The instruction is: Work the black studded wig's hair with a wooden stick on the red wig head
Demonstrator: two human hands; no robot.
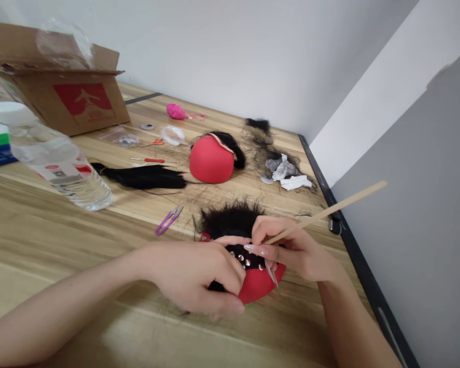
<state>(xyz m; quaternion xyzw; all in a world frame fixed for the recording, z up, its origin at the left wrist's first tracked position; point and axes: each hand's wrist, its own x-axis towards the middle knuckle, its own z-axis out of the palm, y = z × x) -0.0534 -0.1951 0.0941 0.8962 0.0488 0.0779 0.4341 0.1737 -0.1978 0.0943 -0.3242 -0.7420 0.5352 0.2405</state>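
In front of me lies a red dome-shaped form (261, 287) with a dark hairpiece (230, 217) over it. Several shiny round-headed pins (242, 258) dot the hairpiece's dark base. My left hand (199, 271) bends over the left side, fingers curled on the hairpiece and thumb low by the red edge. Between the thumb and fingers of my right hand (287, 248) is a thin wooden stick (337, 207), slanting up to the right. Its working end is hidden at the fingertips. A slim silvery tool (271, 273), partly covered, shows beneath that hand.
Purple thread snips (169, 221), a black hair bundle (145, 176) and a second red dome (211, 159) lie beyond my hands. A water bottle (57, 158) and a cardboard box (72, 97) stand left. Crumpled tissue (285, 168) and loose hair are right, near the wall.
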